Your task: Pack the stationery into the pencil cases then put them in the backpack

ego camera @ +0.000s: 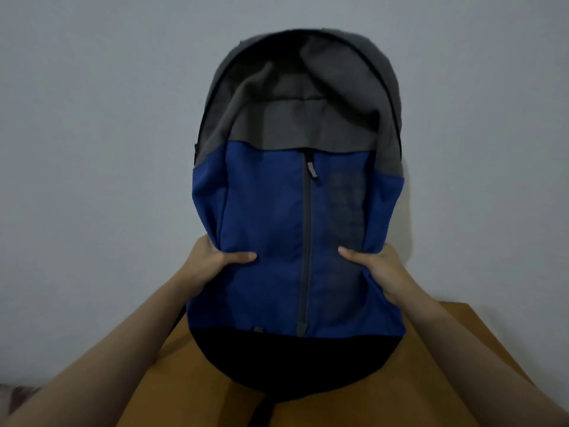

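A backpack (271, 217) with a grey top, blue middle and black base stands upright in the centre of the head view, its front facing me. A grey vertical zipper runs down the blue panel, and it looks closed. My left hand (212, 260) grips the bag's lower left side, thumb pressed on the blue fabric. My right hand (378, 269) grips the lower right side the same way. The bag's black base rests on or just above a brown wooden table (431, 380). No pencil cases or stationery are in sight.
A plain pale wall (92, 149) fills the background behind the bag. The table's far right corner shows at the right. A bit of patterned fabric (18, 392) peeks in at the lower left edge. A black strap (46, 411) hangs below the bag's base.
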A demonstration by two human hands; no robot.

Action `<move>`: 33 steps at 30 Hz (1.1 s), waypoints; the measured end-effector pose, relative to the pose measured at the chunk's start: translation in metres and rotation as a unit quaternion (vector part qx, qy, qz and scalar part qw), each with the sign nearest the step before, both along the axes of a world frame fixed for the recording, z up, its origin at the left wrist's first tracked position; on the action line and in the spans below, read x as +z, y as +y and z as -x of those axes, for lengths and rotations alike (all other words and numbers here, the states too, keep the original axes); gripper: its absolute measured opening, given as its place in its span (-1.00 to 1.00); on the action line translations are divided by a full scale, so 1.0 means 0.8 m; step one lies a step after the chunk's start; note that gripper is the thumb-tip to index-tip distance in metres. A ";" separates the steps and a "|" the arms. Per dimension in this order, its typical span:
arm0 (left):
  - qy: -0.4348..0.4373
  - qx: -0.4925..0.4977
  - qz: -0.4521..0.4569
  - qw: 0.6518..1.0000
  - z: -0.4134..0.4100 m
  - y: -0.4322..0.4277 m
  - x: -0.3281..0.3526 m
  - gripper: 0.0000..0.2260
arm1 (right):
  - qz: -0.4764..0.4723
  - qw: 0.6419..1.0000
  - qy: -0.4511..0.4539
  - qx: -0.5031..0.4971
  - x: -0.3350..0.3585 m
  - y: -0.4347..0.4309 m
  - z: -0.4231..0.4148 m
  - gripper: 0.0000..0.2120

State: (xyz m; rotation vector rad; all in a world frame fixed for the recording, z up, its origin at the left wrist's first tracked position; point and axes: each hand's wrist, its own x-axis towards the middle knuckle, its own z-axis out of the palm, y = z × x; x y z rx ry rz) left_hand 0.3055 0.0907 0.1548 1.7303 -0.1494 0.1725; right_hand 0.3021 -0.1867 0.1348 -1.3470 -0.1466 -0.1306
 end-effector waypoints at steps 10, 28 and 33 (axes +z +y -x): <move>0.013 -0.014 -0.030 0.999 -0.113 -0.007 -0.041 -0.55 | 0.009 1.000 -0.018 -0.021 -0.047 -0.010 -0.091 -0.71; -0.033 0.092 -0.151 0.984 -0.105 0.006 -0.093 -0.16 | 0.151 0.979 -0.032 -0.134 -0.073 -0.013 -0.080 -0.10; -0.120 0.114 -0.166 0.972 -0.073 -0.004 -0.061 0.06 | 0.168 0.969 -0.068 -0.169 -0.049 -0.007 -0.054 -0.08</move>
